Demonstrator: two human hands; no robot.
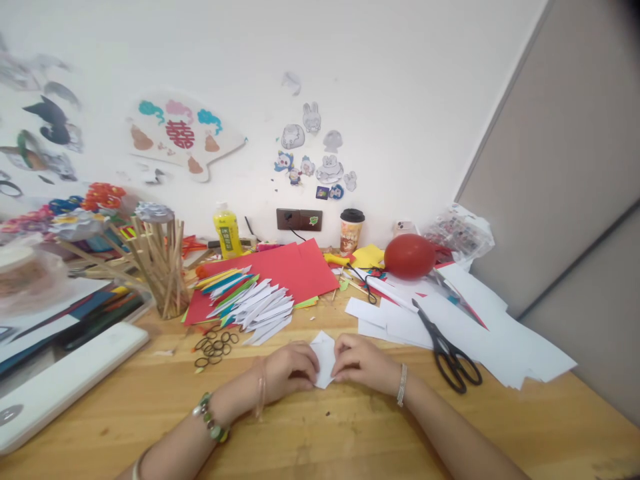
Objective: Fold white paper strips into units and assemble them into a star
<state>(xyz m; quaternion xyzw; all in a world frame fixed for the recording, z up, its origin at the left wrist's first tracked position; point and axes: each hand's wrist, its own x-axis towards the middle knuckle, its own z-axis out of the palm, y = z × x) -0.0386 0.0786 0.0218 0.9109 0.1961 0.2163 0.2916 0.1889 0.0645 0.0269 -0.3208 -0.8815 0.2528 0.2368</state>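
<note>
A small folded piece of white paper [324, 360] lies between my two hands, low over the wooden table [320, 440]. My left hand [293, 367] grips its left edge with curled fingers, the thumb at the lower side. On the opposite edge, my right hand [363, 363] pinches it between thumb and fingers. Creases show near the paper's top point. Beyond my left hand is a pile of folded paper strips [263, 303], mostly white, some coloured. Black rubber bands [215, 347] lie left of that hand. Black-handled scissors [445, 350] rest right of my right hand.
Red paper sheets [315, 267] lie behind the strips. White sheets [500, 333] spread at the right, near a red balloon [410, 256]. A lidded cup [351, 232] and a yellow bottle [228, 231] stand by the wall. Wooden sticks [167, 267] stand upright at left.
</note>
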